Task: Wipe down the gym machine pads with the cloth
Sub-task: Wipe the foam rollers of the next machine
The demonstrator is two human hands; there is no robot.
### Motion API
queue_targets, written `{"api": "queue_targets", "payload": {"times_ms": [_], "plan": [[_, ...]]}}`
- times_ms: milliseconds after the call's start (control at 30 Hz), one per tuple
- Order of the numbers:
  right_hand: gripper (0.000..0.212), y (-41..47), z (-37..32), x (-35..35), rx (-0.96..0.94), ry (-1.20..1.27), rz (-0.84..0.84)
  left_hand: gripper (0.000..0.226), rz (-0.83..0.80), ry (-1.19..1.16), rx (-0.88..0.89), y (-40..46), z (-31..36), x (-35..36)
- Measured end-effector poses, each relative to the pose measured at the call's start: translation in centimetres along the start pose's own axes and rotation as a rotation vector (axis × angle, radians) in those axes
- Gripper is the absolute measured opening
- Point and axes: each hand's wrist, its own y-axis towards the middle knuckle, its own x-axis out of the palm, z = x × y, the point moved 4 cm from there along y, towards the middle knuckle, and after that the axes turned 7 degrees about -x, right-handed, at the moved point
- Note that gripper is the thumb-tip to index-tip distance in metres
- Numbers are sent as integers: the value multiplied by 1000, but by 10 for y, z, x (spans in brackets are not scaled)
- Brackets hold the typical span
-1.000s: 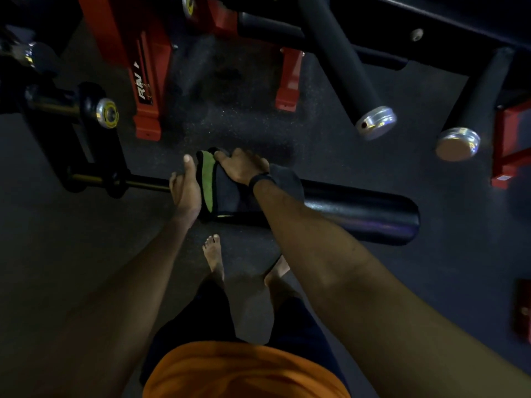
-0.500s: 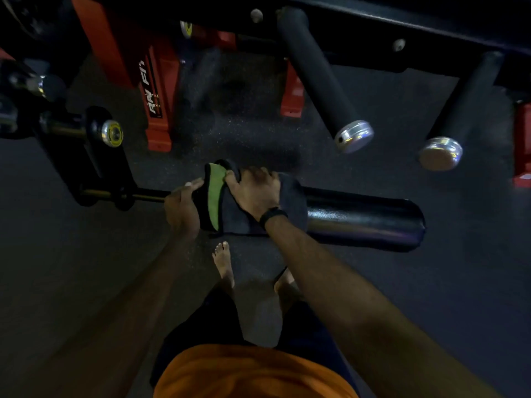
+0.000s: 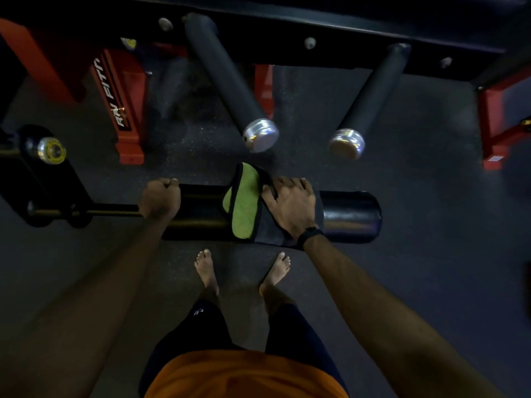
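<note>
Two hands on the roller pad (image 3: 350, 216). Right hand (image 3: 290, 209) lies flat, fingers spread and mostly straight, pressing the cloth (image 3: 247, 208) onto the pad; fingertips reach over the far side, so I can't tell whether they hook under. Black band on that wrist. Left hand (image 3: 159, 201) is curled in a fist around the pad's left end, where the thin bar (image 3: 112, 209) enters it.

Cloth: dark grey, with one corner folded back showing a lime-green face edged in black trim. It drapes over the top of the pad, about mid-length, wrapped down the near side and poking up past the far side. Green flap sits just left of the right hand.

Pad: black, glossy, cylindrical, lying horizontal across the view, highlights along the right end. Right of the cloth it's bare.

Bar runs left to a black bracket (image 3: 57, 179) with a chrome-and-yellow cap.

Beyond the pad, two more black rollers (image 3: 227, 79) (image 3: 370, 93) angle toward the camera, each with a silver end cap. Behind them a dark frame beam, red frame legs (image 3: 126, 116) with white lettering at left, more red at right.

Floor is dark speckled rubber. Bare feet (image 3: 207, 271) stand just below the pad; dark shorts, orange shirt.
</note>
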Motion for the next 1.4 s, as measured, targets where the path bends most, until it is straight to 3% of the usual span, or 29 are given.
{"api": "queue_targets", "payload": {"times_ms": [200, 333, 433, 600, 733, 867, 1000, 1167, 1233, 1400], "plan": [[48, -4, 14, -4, 55, -19, -73, 55, 78, 179, 25, -1, -3, 6], [47, 3, -16, -3, 52, -41, -122, 56, 117, 150, 50, -6, -1, 5], [43, 11, -41, 6, -6, 37, -60, 53, 131, 113, 96, -8, -3, 3], [68, 32, -80, 22, 102, 167, -182, 49, 149, 76, 176, -10, -4, -1], [54, 32, -77, 14, 40, 335, -303, 50, 145, 55, 199, -8, -6, -1], [80, 22, -69, 15, -157, 124, -418, 45, 163, 86, 203, -6, -7, -1], [79, 35, -90, 28, -77, 33, -462, 33, 153, 88, 222, -6, -6, 0], [53, 23, -72, 20, -43, 44, -245, 28, 176, 69, 254, -7, -11, 3], [51, 13, -54, 10, -45, 63, -130, 27, 212, 56, 281, -7, -14, 4], [45, -14, -2, -17, -46, 37, -36, 30, 310, -62, 429, -10, -29, 8]]}}
